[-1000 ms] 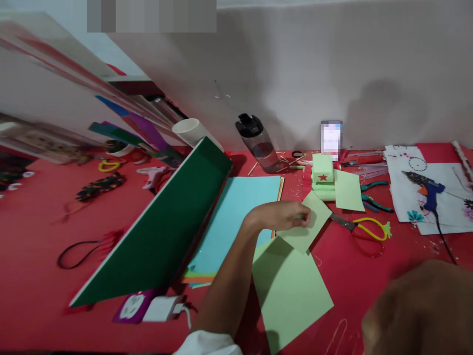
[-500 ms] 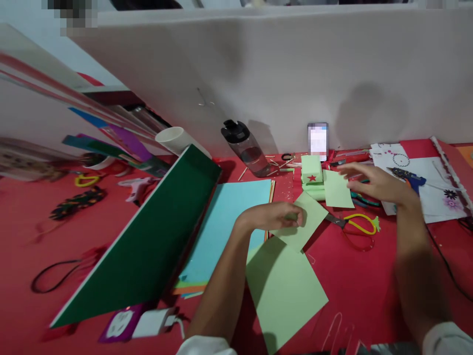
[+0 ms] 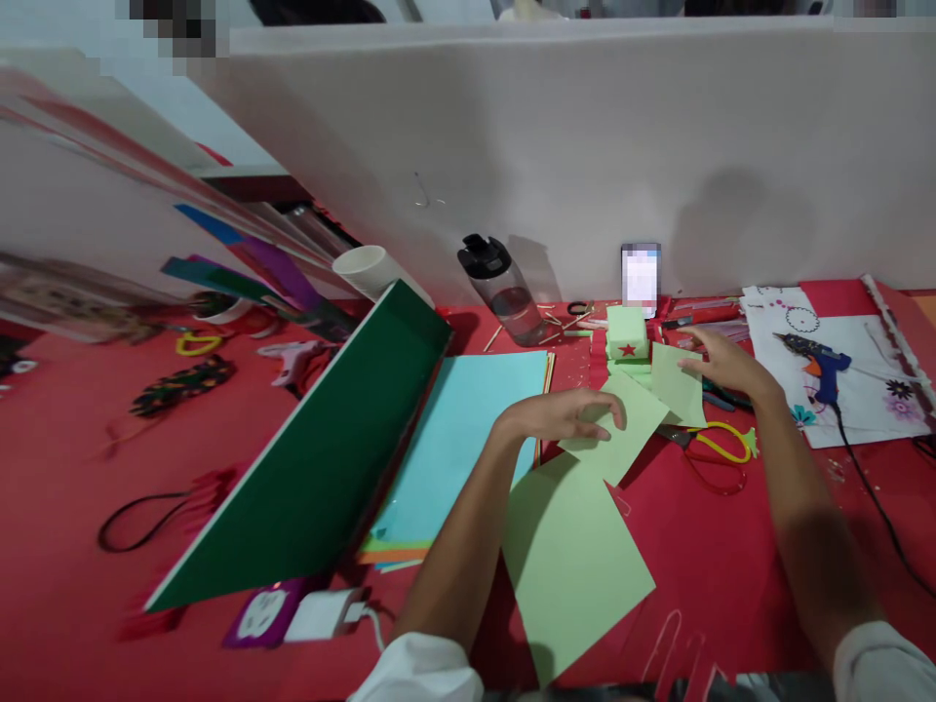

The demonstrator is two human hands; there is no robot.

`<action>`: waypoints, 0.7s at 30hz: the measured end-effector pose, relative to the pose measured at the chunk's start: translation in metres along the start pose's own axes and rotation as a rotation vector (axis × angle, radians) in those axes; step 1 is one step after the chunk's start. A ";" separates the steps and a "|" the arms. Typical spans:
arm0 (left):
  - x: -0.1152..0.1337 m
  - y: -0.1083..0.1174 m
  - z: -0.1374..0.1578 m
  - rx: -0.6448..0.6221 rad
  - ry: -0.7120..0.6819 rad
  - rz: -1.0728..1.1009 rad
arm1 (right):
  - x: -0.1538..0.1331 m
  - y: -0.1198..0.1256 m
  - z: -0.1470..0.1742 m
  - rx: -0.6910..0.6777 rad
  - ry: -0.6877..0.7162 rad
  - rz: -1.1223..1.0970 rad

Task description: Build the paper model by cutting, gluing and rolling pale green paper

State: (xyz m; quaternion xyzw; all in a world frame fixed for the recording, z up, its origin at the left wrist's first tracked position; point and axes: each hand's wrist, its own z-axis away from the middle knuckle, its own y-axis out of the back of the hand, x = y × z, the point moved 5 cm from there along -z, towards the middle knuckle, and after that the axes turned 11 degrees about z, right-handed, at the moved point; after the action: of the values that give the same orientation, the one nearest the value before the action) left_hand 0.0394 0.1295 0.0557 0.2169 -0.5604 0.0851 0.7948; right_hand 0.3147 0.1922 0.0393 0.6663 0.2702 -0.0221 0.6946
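Observation:
My left hand [image 3: 566,414] rests over a light green paper square [image 3: 635,419], its fingers curved but apart. Under that square's lower corner lies a larger light green sheet [image 3: 577,561]. At the right, my right hand [image 3: 727,363] has its fingertips on the upper edge of a smaller light green paper piece [image 3: 677,385], which tilts a little. A small light green box with a red star [image 3: 627,333] stands just behind these papers. Scissors with yellow and red handles [image 3: 721,444] lie below my right hand, their blades partly under paper.
A dark green board [image 3: 314,458] leans at the left, beside a stack of blue sheets [image 3: 468,419]. A water bottle [image 3: 504,292] and a phone [image 3: 642,278] stand by the white partition [image 3: 570,146]. A blue glue gun [image 3: 826,370] with a cord lies at the right.
My left hand's fingers have spread from a closed curl. The small paper piece under my right fingertips has turned and shifted slightly towards me. The view has swung a little left.

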 end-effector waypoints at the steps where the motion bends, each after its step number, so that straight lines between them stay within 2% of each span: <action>1: -0.001 0.001 -0.001 0.021 -0.009 0.004 | 0.002 0.000 0.000 -0.018 -0.007 0.001; 5: -0.005 0.002 -0.008 0.108 -0.051 0.031 | -0.002 -0.001 0.001 -0.090 0.034 -0.023; 9: -0.009 -0.001 -0.013 0.164 -0.038 -0.003 | -0.011 0.002 0.000 -0.122 0.039 -0.146; 16: -0.016 -0.010 -0.024 0.162 0.005 -0.010 | -0.021 -0.010 -0.002 -0.270 0.044 -0.321; 21: -0.017 -0.011 -0.025 0.180 0.029 -0.057 | -0.028 -0.012 -0.002 -0.278 0.092 -0.359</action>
State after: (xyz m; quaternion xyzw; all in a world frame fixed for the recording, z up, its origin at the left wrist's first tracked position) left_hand 0.0592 0.1328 0.0299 0.3021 -0.5324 0.1155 0.7823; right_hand 0.2849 0.1838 0.0396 0.5058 0.4161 -0.0777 0.7517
